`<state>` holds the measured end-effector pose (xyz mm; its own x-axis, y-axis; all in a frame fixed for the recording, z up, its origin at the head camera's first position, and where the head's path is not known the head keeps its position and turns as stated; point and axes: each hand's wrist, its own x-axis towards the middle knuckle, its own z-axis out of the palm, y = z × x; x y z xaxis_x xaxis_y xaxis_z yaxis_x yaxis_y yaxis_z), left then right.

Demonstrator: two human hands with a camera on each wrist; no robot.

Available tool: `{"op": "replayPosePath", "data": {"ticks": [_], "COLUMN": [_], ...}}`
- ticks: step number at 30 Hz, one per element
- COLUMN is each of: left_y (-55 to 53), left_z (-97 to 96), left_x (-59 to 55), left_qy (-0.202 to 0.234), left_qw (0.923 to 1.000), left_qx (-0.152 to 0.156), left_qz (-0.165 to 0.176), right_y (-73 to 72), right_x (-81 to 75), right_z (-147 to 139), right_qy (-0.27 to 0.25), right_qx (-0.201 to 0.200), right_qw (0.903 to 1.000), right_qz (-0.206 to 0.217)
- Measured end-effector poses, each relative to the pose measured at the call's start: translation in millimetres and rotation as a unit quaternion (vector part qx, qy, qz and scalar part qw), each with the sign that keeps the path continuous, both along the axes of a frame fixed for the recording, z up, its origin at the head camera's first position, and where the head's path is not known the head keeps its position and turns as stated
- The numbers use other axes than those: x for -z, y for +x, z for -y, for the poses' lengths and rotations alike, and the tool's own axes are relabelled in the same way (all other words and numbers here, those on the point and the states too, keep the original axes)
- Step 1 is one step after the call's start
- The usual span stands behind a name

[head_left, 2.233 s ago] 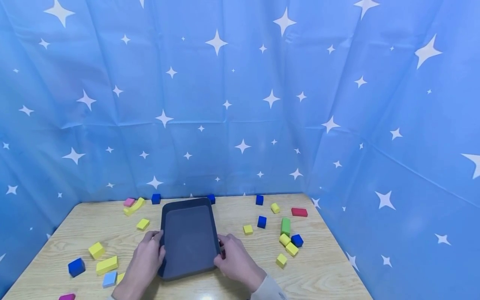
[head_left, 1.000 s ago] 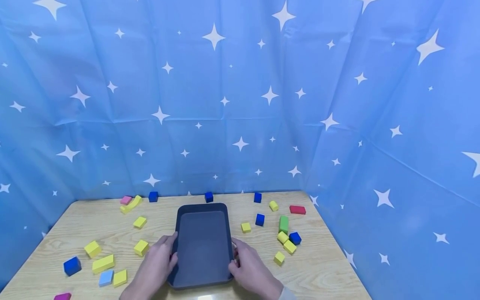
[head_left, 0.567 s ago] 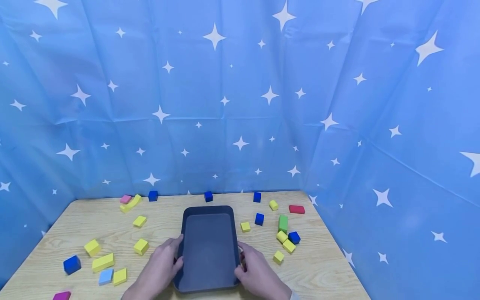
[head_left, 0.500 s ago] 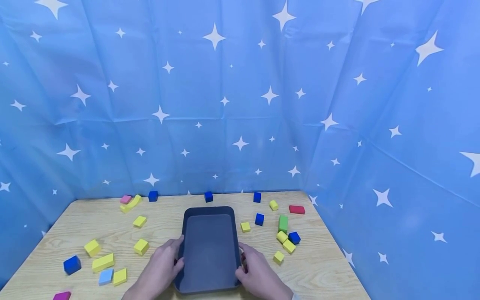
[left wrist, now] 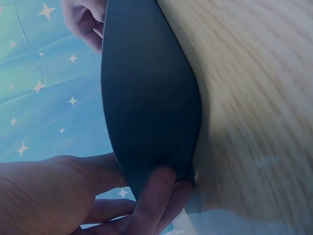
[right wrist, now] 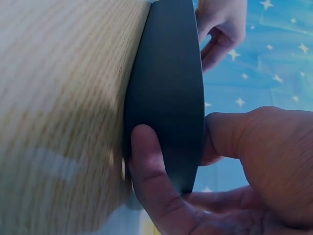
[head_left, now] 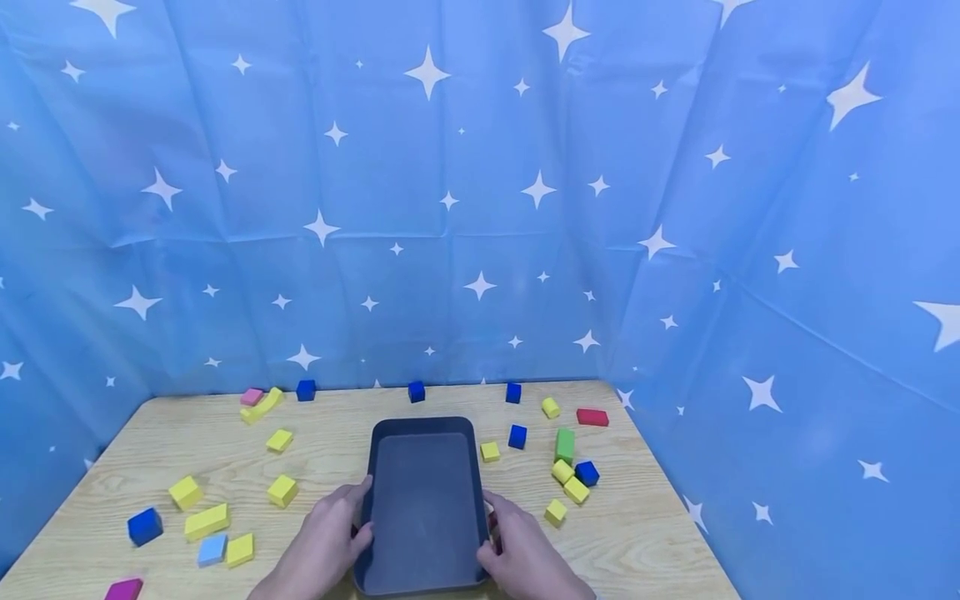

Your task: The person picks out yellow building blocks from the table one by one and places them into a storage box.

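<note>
A dark grey rectangular baking tray (head_left: 427, 508) lies on the near middle of the table with nothing inside it. My left hand (head_left: 326, 537) pinches its left side, thumb at the rim and fingers against the outer wall, as the left wrist view shows on the tray's wall (left wrist: 149, 93). On the opposite side my right hand (head_left: 528, 550) grips the tray the same way. In the right wrist view, a finger of the right hand (right wrist: 269, 161) presses flat on the tray's outer wall (right wrist: 166, 73), close to the tabletop.
Left of the tray lie several blocks, among them a yellow block (head_left: 282, 491), a light blue block (head_left: 212, 550) and a blue cube (head_left: 145, 527). To the right are a green block (head_left: 565, 446), a red block (head_left: 592, 417) and yellow pieces. A starry blue curtain (head_left: 480, 208) hangs behind the wooden table (head_left: 637, 533).
Both hands have shifted the tray rightward and nearer to me, slowing lately. A blue cube at the back and yellow blocks on the left have come fully into view.
</note>
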<state>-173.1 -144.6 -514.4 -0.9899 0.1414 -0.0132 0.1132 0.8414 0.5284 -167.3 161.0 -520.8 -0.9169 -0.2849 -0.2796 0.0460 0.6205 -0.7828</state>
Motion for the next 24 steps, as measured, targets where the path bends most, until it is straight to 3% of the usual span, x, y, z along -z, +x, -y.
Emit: {"op": "replayPosePath", "data": {"ticks": [14,24], "left_y": [-3.1,-12.5], "left_z": [3.1,4.1], "left_x": [2.0,0.3], "left_qy": [0.017,0.033], "left_qw": [0.9995,0.9989], "left_qx": [-0.024,-0.023], "left_qz": [0.009,0.025], "right_y": [-0.6,-3.2], "right_x": [-1.4,-5.1], "right_z": [1.3,-5.0], "right_qy": [0.014,0.02], "right_qx": [0.004,-0.024], "right_qw": [0.9999,0.9993], "right_qz": [0.009,-0.021]}}
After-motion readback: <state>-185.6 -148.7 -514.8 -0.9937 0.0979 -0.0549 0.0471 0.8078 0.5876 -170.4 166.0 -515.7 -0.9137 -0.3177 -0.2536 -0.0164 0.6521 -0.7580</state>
